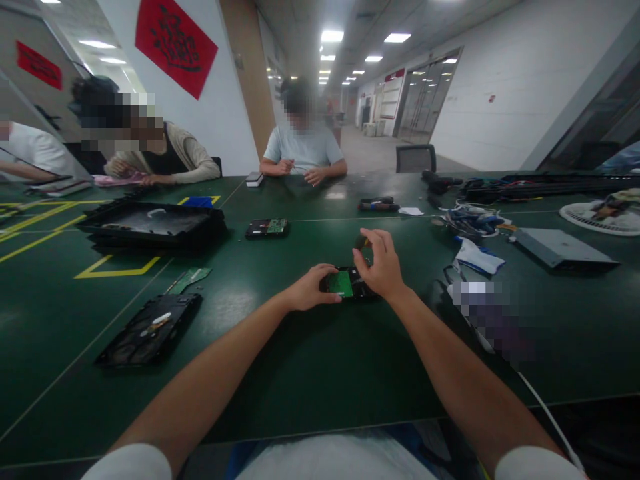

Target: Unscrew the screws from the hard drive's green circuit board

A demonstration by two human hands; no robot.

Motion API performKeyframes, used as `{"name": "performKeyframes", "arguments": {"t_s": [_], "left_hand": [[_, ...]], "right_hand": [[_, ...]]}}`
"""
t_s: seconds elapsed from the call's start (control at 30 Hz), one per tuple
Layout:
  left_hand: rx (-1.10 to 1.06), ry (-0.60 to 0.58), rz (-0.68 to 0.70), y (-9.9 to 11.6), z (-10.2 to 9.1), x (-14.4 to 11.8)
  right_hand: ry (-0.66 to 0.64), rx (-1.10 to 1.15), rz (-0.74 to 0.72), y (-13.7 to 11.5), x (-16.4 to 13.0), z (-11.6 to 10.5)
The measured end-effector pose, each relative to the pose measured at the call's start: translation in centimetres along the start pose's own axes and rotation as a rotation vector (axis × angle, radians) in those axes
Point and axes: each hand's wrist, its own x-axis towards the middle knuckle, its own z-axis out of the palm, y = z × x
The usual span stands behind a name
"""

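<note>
Left hand [311, 288] is clamped on the near-left end of the small black drive [350, 283], fingers curled over its edge, pinning it flat to the tabletop [310, 373]. Right hand [381, 263] sits over the drive's right end, thumb and forefinger pinched on a small dark piece [364, 243] held just above it. Too small to tell whether that's a screw, a bit or a tab. Green circuit board [341, 283] faces up between the two hands, so the drive lies board-side up.

Step in hand, as I read it: working the board side of the drive, a fastener or small part at the right end. Next move looks like fine fingertip work there, with the left hand holding the body from sliding.

Outward:
- second drive [267, 228], board up too, further back and well apart
- opened flat chassis [150, 328] near left, with a loose green board strip [190, 277] just behind it
- large black tray-like case [150, 225] back left, over yellow floor-style markings
- cables and a white cloth [477, 257] to the right, a grey flat box [563, 247] beyond, and a white fan grille [600, 219] at the far right edge
- dark tool [379, 205] mid-back

Tabletop is dark green, matte, long. Other people sit along the far side and left, hands at their own work. Room: white walls, red hanging, corridor with ceiling strip lights.
</note>
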Motion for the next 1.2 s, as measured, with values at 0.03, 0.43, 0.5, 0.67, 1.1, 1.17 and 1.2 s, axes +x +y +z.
{"name": "performKeyframes", "arguments": {"t_s": [0.03, 0.43, 0.5, 0.67, 1.1, 1.17, 1.2], "left_hand": [[0.002, -0.001, 0.000, -0.04, 0.01, 0.02], [0.004, -0.003, -0.004, -0.67, 0.20, 0.20], [0.006, -0.010, -0.015, -0.65, 0.16, 0.20], [0.004, -0.010, -0.014, -0.09, -0.08, 0.00], [-0.014, -0.014, -0.033, -0.21, -0.06, 0.09], [-0.011, -0.012, -0.028, -0.29, -0.01, 0.13], [-0.009, -0.015, -0.028, -0.32, 0.02, 0.14]], "right_hand": [[-0.009, 0.017, -0.006, 0.00, -0.01, 0.05], [-0.038, 0.110, 0.054, 0.32, -0.40, 0.58], [-0.060, 0.131, 0.068, 0.36, -0.50, 0.69], [-0.060, 0.127, 0.097, 0.61, -0.55, 0.92], [-0.059, 0.110, 0.094, 0.76, -0.62, 1.00], [-0.063, 0.088, 0.078, 0.82, -0.61, 0.95], [-0.066, 0.080, 0.072, 0.80, -0.61, 0.91]]}}
